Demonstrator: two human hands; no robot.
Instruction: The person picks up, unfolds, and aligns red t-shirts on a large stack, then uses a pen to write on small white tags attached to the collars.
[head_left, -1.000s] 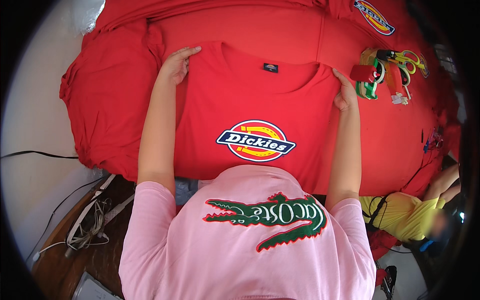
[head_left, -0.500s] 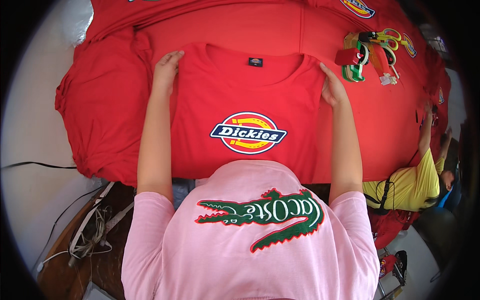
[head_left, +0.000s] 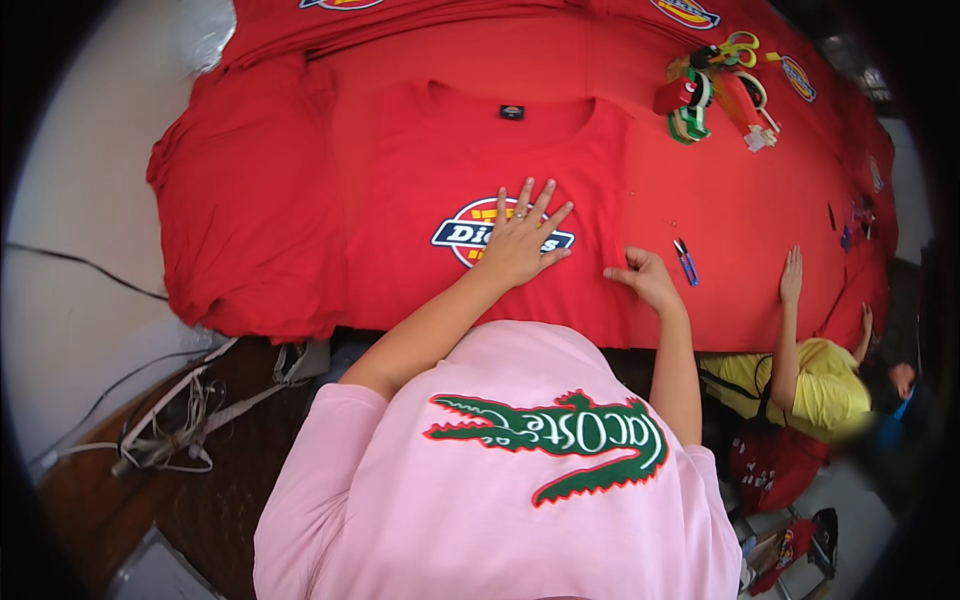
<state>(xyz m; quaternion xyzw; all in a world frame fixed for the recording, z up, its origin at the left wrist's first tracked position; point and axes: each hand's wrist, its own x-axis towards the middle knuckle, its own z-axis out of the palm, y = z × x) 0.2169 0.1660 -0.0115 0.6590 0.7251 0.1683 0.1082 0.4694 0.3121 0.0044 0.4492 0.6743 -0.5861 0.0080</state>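
Observation:
A red T-shirt (head_left: 540,310) lies spread on the red-covered table, its neckline away from me and a printed chest logo facing up. My left hand (head_left: 520,245) presses flat on that logo, fingers spread, hiding the logo's middle. At the shirt's right edge, my right hand (head_left: 648,278) has its fingers curled in and its thumb against the cloth, pinching the side. Just right of that hand lies a pair of blue thread snips (head_left: 686,262), apart from it.
Tape dispensers (head_left: 688,98) and yellow-handled scissors (head_left: 738,48) sit at the far right. Red garments (head_left: 240,200) are heaped on the left. A person in a yellow top (head_left: 825,385) works at the right, one hand flat on the table. Cables (head_left: 190,420) hang at lower left.
Both hands have left the shirt's shoulders and come nearer. The left now lies on the logo, the right at the side edge. The blue snips now show on the table.

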